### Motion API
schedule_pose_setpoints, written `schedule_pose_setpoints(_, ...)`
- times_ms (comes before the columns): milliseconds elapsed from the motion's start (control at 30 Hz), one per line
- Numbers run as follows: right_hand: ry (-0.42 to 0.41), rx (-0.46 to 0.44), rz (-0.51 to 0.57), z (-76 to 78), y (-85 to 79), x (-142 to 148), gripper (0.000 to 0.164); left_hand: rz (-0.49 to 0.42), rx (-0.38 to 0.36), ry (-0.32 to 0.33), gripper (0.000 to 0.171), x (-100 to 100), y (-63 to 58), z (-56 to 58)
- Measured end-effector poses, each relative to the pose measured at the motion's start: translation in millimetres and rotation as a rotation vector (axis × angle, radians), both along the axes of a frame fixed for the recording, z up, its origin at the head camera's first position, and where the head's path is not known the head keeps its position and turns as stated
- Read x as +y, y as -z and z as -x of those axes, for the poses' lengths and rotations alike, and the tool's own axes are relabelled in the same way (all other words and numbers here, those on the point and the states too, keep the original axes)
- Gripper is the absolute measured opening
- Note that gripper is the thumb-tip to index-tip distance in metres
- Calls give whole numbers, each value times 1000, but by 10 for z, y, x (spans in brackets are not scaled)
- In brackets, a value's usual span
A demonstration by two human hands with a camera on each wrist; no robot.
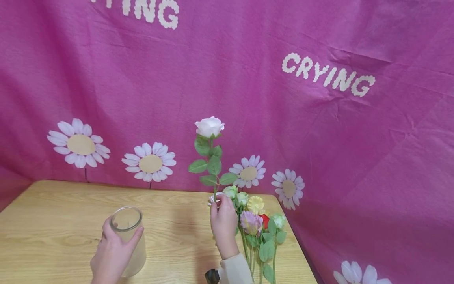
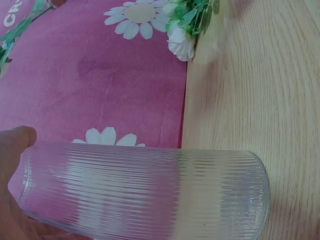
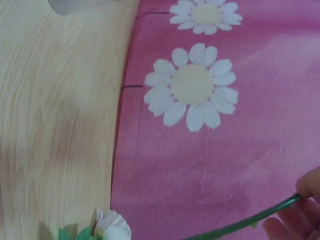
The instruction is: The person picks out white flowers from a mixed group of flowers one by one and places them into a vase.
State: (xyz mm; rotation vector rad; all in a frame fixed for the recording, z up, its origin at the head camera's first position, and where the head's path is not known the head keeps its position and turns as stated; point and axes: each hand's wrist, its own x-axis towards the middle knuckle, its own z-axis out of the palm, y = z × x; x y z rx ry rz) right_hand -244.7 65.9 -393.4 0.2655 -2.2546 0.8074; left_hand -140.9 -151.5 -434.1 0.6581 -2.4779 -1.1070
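Observation:
My left hand (image 1: 115, 250) holds a clear ribbed glass vase (image 1: 134, 252) near its rim, thumb on one side and fingers around the other. In the left wrist view the vase (image 2: 145, 190) shows fine ridges, and I see nothing inside it. My right hand (image 1: 225, 225) pinches the green stem of a white rose (image 1: 210, 127), which stands upright with its bloom and leaves above the fingers. The right wrist view shows the bare green stem (image 3: 240, 226) between thumb and fingers. Beside that hand lie several artificial flowers (image 1: 251, 223) in purple, yellow, red and pale green.
The wooden table (image 1: 170, 232) carries the vase and the flower bunch, which lies close to its right edge. Behind and to the right hangs a magenta cloth (image 1: 227, 71) printed with daisies and white letters. A dark strap piece (image 1: 212, 276) sits at my right wrist.

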Motion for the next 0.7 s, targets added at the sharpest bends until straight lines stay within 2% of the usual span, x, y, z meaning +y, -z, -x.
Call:
schedule_pose_setpoints(433, -81, 60, -38, -53, -38, -267, 9, 9, 7, -2, 89, -18, 24, 3)
schedule_pose_setpoints(700, -141, 105, -61, -90, -126, -461, 9, 8, -2, 1, 89, -21, 25, 10)
